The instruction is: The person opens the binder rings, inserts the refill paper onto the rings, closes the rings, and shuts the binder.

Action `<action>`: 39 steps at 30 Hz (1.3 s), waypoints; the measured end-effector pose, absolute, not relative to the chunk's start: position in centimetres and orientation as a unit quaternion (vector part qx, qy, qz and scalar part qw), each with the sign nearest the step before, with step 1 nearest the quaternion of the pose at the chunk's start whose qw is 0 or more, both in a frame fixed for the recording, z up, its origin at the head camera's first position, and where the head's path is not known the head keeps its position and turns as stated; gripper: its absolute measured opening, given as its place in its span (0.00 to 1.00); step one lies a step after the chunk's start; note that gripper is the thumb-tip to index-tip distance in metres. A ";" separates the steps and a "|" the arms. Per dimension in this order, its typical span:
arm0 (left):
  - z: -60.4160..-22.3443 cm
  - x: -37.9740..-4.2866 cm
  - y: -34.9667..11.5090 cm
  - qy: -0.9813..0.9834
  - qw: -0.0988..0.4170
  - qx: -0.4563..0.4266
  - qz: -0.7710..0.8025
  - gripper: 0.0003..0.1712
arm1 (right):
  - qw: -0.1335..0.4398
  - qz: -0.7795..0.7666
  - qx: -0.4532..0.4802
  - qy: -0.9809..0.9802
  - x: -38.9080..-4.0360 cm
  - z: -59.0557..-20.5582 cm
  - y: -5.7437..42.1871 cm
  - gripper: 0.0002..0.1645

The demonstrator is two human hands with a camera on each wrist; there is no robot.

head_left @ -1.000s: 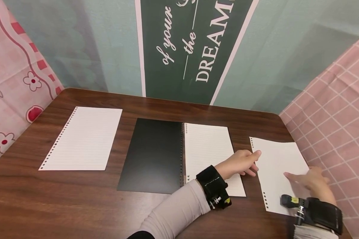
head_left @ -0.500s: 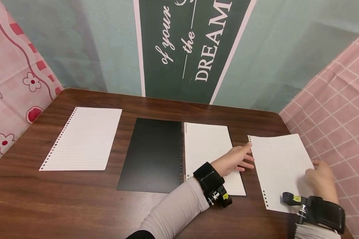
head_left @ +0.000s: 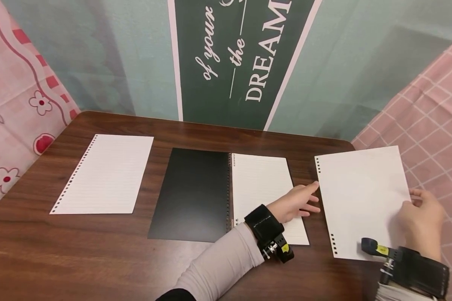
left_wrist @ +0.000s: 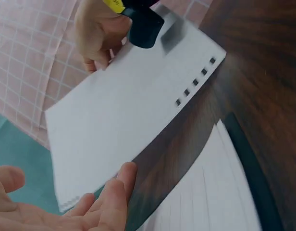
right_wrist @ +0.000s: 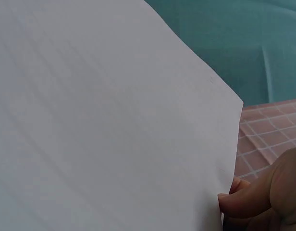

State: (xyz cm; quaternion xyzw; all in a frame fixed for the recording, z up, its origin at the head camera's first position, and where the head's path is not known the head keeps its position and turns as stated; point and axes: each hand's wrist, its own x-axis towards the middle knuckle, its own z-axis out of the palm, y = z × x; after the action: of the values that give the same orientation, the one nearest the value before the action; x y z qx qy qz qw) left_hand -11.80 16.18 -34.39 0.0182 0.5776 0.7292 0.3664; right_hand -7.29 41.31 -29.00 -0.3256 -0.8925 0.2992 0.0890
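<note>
My right hand [head_left: 422, 215] pinches the right edge of a white loose-leaf sheet [head_left: 361, 196], thumb on the near face, in the head and right wrist views. Punched holes line the sheet's left edge, and its right side stands raised. My left hand [head_left: 295, 202] reaches over the open ring binder, fingers spread and relaxed, with the thumb tip right at the sheet's left edge. In the left wrist view those fingers [left_wrist: 112, 202] lie beside the sheet and hold nothing. Lined paper [head_left: 261, 179] fills the binder's right side; its black cover [head_left: 196, 192] lies flat at left.
Another lined loose-leaf sheet [head_left: 103, 175] lies on the left of the brown wooden table [head_left: 79, 255]. A green curtain with lettering [head_left: 147, 62] hangs behind the table. Pink checked cloth [head_left: 437, 125] borders the right side, close to my right hand.
My right hand has closed on the sheet's right edge and moved right and up, lifting that side. The left hand has shifted slightly left, its fingers spreading. The binder stays put.
</note>
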 end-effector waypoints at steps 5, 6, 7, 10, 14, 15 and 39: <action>-34.4 -11.6 16.3 0.601 0.364 0.025 0.711 0.31 | 0.131 0.302 -0.349 -0.877 -7.2 -28.0 40.6 0.29; -34.5 -11.6 16.2 0.605 0.364 0.026 0.708 0.31 | 0.135 0.303 -0.352 -0.875 -7.2 -27.9 40.5 0.29; -34.6 -11.6 16.2 0.607 0.363 0.026 0.707 0.31 | 0.138 0.301 -0.350 -0.876 -7.2 -27.7 40.5 0.28; -34.7 -11.7 16.1 0.607 0.362 0.028 0.707 0.32 | 0.141 0.303 -0.344 -0.877 -7.2 -27.4 40.3 0.29; -34.7 -11.8 16.1 0.601 0.359 0.025 0.713 0.31 | 0.140 0.316 -0.340 -0.875 -7.1 -27.3 40.2 0.28; -34.8 -11.8 16.2 0.599 0.358 0.023 0.716 0.30 | 0.139 0.319 -0.339 -0.874 -7.1 -27.2 40.1 0.28; -33.8 -11.8 16.1 0.487 0.309 -0.073 0.814 0.22 | 0.125 0.329 -0.314 -0.882 -7.7 -26.8 38.6 0.23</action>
State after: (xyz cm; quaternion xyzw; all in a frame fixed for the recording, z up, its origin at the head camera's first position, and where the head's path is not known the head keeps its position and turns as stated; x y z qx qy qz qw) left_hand -11.79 16.07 -33.83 -0.0726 0.4870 0.8139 0.3086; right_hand -7.69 38.60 -26.79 -0.3138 -0.8820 0.3286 0.1246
